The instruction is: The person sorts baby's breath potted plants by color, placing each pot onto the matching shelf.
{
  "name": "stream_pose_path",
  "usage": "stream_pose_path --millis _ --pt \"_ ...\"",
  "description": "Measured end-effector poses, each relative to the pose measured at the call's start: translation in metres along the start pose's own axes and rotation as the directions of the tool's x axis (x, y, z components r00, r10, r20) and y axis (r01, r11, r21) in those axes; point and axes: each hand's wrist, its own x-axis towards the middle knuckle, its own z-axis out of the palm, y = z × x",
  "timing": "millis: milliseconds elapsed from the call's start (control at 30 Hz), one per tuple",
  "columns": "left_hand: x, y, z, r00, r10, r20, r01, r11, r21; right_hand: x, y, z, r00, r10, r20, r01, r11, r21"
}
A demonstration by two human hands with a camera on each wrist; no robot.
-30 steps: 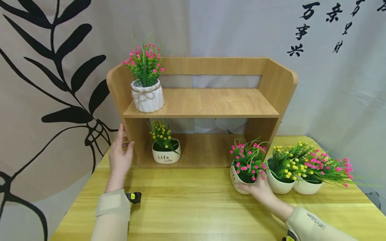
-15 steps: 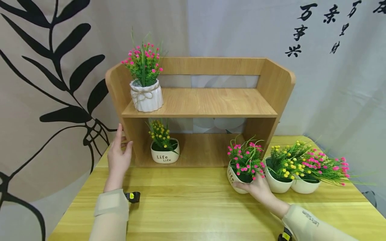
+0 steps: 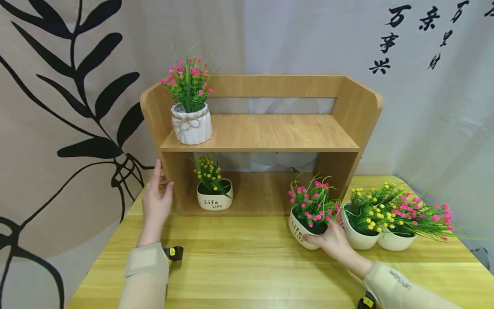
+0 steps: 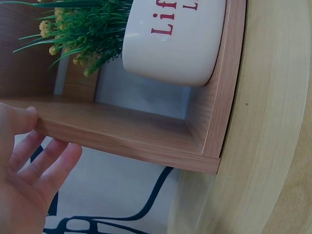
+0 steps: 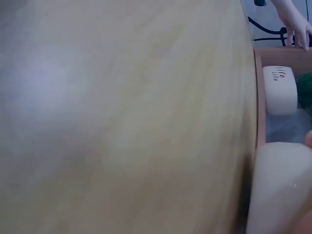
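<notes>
One flowerpot (image 3: 299,231) in right hand (image 3: 332,241), left (image 3: 157,204) outstretched, perhaps touching shelf (image 3: 278,133)

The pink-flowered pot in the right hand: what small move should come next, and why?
Probably ease the held pot forward onto the lower shelf: the right hand grips it in front of that shelf's right end, and bare board shows between it and the yellow-flowered pot at the left.
</notes>
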Motion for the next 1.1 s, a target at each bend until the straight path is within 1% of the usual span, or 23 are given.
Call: stream_pose_path --millis 67,167,200,233,300,400,433,533,600,667,733,800,867,900,967,1100 --pt "0.0 0.001 0.001 1.0 0.002 0.001 -0.002 1.0 -0.004 0.0 -0.004 -0.003 1.0 -0.007 0.027 0.006 0.999 0.051" --pt "-0.001 0.001 0.001 1.0 -0.006 0.0 0.006 1.0 -0.008 0.0 -0.011 -0.008 0.998 -0.016 0.054 0.012 0.997 0.072" --pt "-0.001 0.001 0.001 1.0 -0.009 -0.001 0.009 1.0 -0.009 0.0 -0.013 -0.01 0.997 -0.017 0.079 0.01 0.996 0.091" --pt "-0.002 0.0 0.001 1.0 -0.013 -0.002 0.013 1.0 -0.01 0.0 -0.016 -0.012 0.997 -0.02 0.079 0.013 0.997 0.082" --pt "-0.003 0.0 0.001 1.0 -0.019 -0.003 0.019 1.0 -0.012 -0.001 -0.02 -0.016 0.998 -0.039 0.048 0.039 0.999 0.01" --pt "-0.004 -0.001 0.001 1.0 -0.022 -0.005 0.022 1.0 -0.011 -0.003 -0.027 -0.02 0.995 -0.095 0.0 0.095 0.993 -0.063" --pt "-0.004 -0.001 0.001 1.0 -0.02 -0.006 0.02 1.0 -0.009 -0.003 -0.029 -0.021 0.992 -0.12 -0.033 0.116 0.988 -0.104" --pt "-0.005 -0.001 0.001 1.0 -0.011 -0.011 0.011 1.0 -0.007 -0.005 -0.035 -0.024 0.984 -0.17 -0.053 0.162 0.979 -0.127" --pt "-0.005 -0.002 0.001 1.0 -0.002 -0.019 0.002 1.0 -0.006 -0.005 -0.038 -0.024 0.974 -0.215 -0.065 0.205 0.97 -0.128" --pt "-0.004 -0.002 0.001 0.999 0.008 -0.032 -0.008 1.0 -0.009 -0.004 -0.042 -0.024 0.959 -0.271 -0.081 0.26 0.957 -0.128" --pt "-0.003 -0.003 0.002 0.999 0.02 -0.04 -0.02 1.0 -0.011 -0.003 -0.044 -0.024 0.933 -0.344 -0.1 0.331 0.935 -0.127" --pt "-0.002 -0.003 0.003 0.999 0.026 -0.04 -0.027 1.0 -0.01 -0.002 -0.047 -0.024 0.912 -0.397 -0.105 0.385 0.915 -0.117" --pt "-0.001 -0.003 0.004 0.999 0.022 -0.039 -0.022 1.0 -0.006 -0.001 -0.048 -0.024 0.9 -0.425 -0.098 0.414 0.903 -0.115" --pt "-0.001 -0.003 0.004 0.999 0.016 -0.039 -0.016 1.0 -0.003 0.0 -0.049 -0.025 0.899 -0.429 -0.09 0.418 0.901 -0.115" --pt "-0.001 -0.002 0.005 0.999 0.0 -0.039 0.0 1.0 0.005 0.0 -0.051 -0.025 0.907 -0.417 -0.057 0.41 0.906 -0.104" --pt "-0.001 -0.001 0.006 0.999 -0.016 -0.044 0.016 1.0 0.005 -0.004 -0.058 -0.03 0.945 -0.324 0.043 0.327 0.938 -0.112"
